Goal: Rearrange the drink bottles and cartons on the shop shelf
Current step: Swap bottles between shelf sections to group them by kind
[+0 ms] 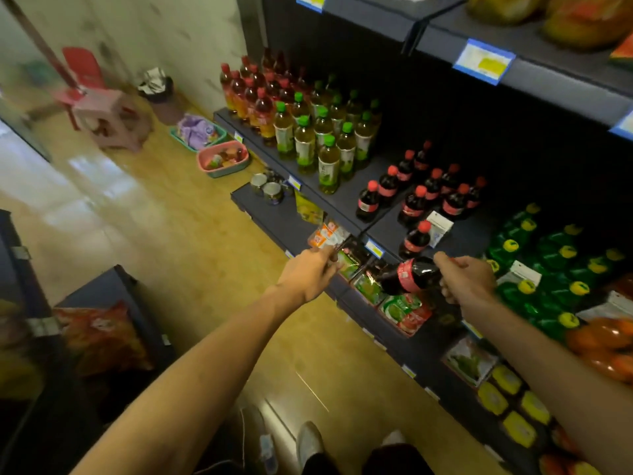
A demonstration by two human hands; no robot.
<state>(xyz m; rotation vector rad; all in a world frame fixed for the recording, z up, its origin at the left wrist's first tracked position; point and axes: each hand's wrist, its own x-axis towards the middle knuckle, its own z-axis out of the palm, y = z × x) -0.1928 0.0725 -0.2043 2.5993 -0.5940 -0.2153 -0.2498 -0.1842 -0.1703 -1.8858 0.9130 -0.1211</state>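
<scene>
My right hand [467,281] grips a dark cola bottle [409,275] by its neck end, holding it tilted almost on its side in front of the shelf edge. My left hand [310,272] hovers to the left of it with fingers loosely curled; whether it holds anything I cannot tell. On the dark shelf [346,197] stand several cola bottles with red caps [416,200], one apart at the front [416,240]. A small white carton [440,228] stands beside that one. Green-capped tea bottles [323,145] and red-capped tea bottles [255,94] fill the left part.
Green bottles with yellow caps [548,269] crowd the right. Snack packets [400,306] sit on the lower shelf, tins [270,188] at its left end. Two baskets [222,159], a pink stool [109,118] and a bin [157,94] stand on the floor. A low rack [113,323] is at left.
</scene>
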